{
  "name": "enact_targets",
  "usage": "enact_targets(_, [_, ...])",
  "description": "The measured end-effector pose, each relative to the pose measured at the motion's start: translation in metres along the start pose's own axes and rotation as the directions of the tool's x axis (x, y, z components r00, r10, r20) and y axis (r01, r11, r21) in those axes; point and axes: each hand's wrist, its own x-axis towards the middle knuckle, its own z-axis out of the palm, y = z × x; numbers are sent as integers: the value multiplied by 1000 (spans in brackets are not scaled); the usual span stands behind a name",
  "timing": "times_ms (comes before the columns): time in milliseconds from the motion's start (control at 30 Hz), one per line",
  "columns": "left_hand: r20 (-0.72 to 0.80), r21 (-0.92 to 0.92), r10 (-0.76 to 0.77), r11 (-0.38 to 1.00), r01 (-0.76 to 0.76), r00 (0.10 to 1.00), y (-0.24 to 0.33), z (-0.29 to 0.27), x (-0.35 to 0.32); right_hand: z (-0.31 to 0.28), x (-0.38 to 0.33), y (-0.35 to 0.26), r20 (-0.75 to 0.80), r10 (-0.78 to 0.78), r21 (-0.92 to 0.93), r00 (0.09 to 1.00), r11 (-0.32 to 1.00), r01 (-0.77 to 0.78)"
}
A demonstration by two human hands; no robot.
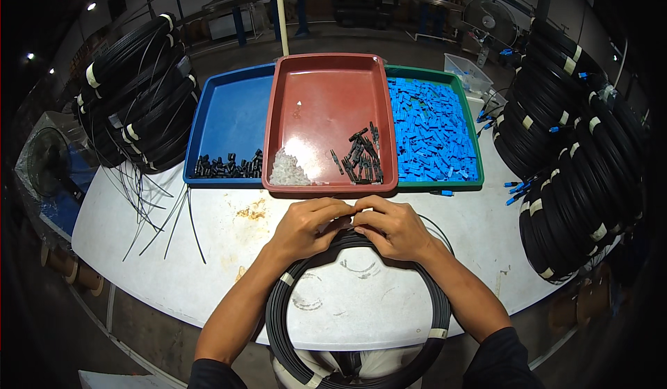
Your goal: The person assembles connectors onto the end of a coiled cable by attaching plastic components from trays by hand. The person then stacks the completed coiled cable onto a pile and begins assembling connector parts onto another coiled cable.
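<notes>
My left hand (313,224) and my right hand (394,228) meet fingertip to fingertip just in front of the red tray (326,101). Both are closed in a pinch. A thin black cable (439,230) loops out from behind the right hand, and its end appears to be between the fingers. Whatever small part the left fingers grip is hidden. Below the hands a coil of black cable (281,314), bound with pale tape, overhangs the near table edge. The red tray holds small white pieces (288,169) and slim black connector parts (363,158).
A blue tray (233,114) with short black parts (226,167) stands left. A green tray (479,170) full of blue connectors (431,128) stands right. Stacked cable coils flank the white table (174,278): one stack left (149,97), others right (577,187). One loose blue connector (442,193) lies near the green tray.
</notes>
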Motion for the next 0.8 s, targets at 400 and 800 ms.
enact_targets(400, [-67, -189, -230, 958, 214, 971, 0, 3, 1, 2, -4, 5, -54, 71, 66, 996, 996, -67])
enact_targets(800, [-54, -290, -266, 926, 240, 963, -3, 5, -2, 2, -4, 4, -41, 86, 113, 995, 990, -81])
